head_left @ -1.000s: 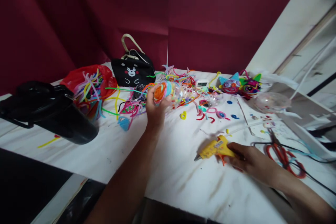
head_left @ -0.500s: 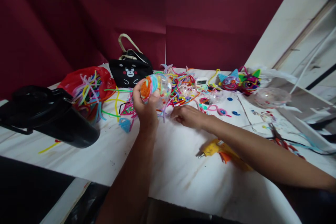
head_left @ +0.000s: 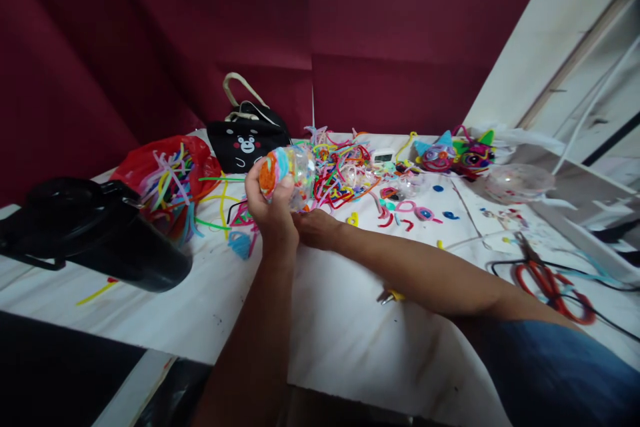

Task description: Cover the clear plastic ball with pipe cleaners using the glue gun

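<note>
My left hand (head_left: 274,203) is wrapped round a clear rounded plastic piece (head_left: 300,177) with coiled orange, light blue and other pipe cleaners on its side, held above the table. Close beside the left wrist, my right hand (head_left: 317,228) has curled fingers; their tips and anything in them are hidden. Left of the hands lies a light blue triangle of pipe cleaner (head_left: 240,245). Behind them spreads a heap of colourful pipe cleaners (head_left: 345,170). Under my right forearm, the yellow glue gun (head_left: 396,295) shows only its nozzle end.
A black jug (head_left: 115,233) lies at the left, before a red bag (head_left: 145,159) of pipe cleaners. Behind is a black bear-face bag (head_left: 245,145). Right are two cat-eared crafts (head_left: 436,155), a clear bowl (head_left: 520,183), red-handled pliers (head_left: 545,280) and a small display (head_left: 383,157).
My right hand has moved left, up to the left wrist, and its forearm now covers most of the glue gun. The left hand with the plastic piece has shifted slightly left.
</note>
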{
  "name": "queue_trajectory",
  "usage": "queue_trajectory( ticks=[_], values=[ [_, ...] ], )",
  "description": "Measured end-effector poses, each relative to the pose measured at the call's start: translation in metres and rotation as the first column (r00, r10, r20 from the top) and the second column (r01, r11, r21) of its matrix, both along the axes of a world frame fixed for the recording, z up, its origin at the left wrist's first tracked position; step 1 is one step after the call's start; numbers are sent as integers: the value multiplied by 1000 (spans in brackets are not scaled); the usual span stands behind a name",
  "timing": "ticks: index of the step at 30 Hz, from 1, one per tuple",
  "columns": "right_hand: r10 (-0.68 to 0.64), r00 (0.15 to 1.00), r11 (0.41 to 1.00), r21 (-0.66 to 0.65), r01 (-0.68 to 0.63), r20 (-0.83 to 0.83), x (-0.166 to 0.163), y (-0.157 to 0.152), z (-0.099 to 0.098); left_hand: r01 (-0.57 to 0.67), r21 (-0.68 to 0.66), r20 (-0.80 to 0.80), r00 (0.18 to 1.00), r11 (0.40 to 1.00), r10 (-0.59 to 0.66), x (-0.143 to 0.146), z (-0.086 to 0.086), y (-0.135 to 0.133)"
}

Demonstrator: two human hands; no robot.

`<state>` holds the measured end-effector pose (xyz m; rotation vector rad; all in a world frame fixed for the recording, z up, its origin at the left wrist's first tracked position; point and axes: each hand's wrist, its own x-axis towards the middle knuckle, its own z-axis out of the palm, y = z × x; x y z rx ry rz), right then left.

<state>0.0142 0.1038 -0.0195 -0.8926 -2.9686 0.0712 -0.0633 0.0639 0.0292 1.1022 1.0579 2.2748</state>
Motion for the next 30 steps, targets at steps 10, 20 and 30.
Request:
queue_trajectory(
  ticks=[10, 20, 30],
  values=[
    [-269, 906, 923, -357, 146, -327, 20, 25, 21, -22, 5, -1, 1000, 1000, 22, 0, -1, 5],
    [-670, 446, 667, -745, 9, -594, 96, 40, 64, 43, -40, 45, 998, 998, -41, 6, -5, 8],
    [-703, 263, 593, -749, -295, -661, 157, -19, 80, 380, -212, -138, 900, 900, -413, 26, -9, -7]
  ],
)
